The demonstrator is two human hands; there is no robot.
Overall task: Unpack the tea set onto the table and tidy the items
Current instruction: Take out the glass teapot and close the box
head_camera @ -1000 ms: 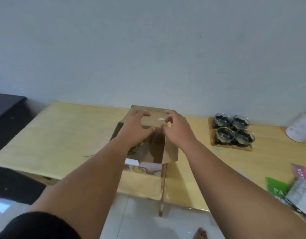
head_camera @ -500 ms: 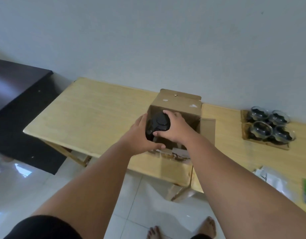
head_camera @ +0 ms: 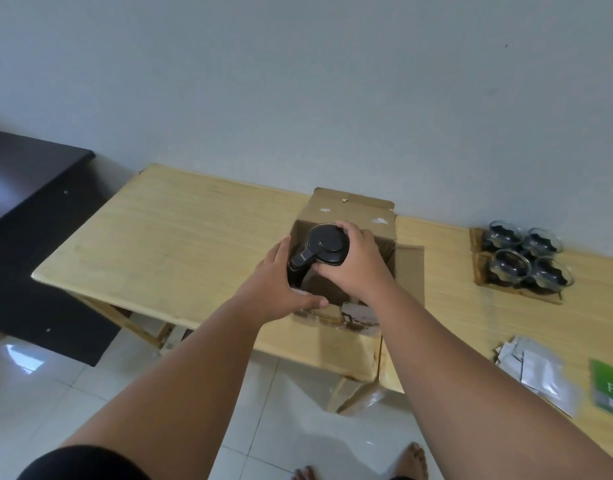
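An open brown cardboard box (head_camera: pixel 353 209) stands on the wooden table (head_camera: pixel 180 244), near its front edge. A teapot with a black lid and handle (head_camera: pixel 327 242) rises out of the box's top. My right hand (head_camera: pixel 355 263) grips the lid from the right and above. My left hand (head_camera: pixel 281 289) holds the teapot's left side by the handle, its thumb resting along the box's front rim. The teapot's body is mostly hidden by my hands and the box.
Several glass cups on a cardboard tray (head_camera: pixel 521 263) sit at the back right by the wall. Silver sachets (head_camera: pixel 537 372) and a green packet (head_camera: pixel 609 389) lie at the right front. A dark bench (head_camera: pixel 28 188) stands left of the table. My bare feet (head_camera: pixel 414 460) are below on the tiled floor.
My hands went from the box's top flaps to gripping the teapot, and it has come up higher out of the box. The camera view has tilted further down.
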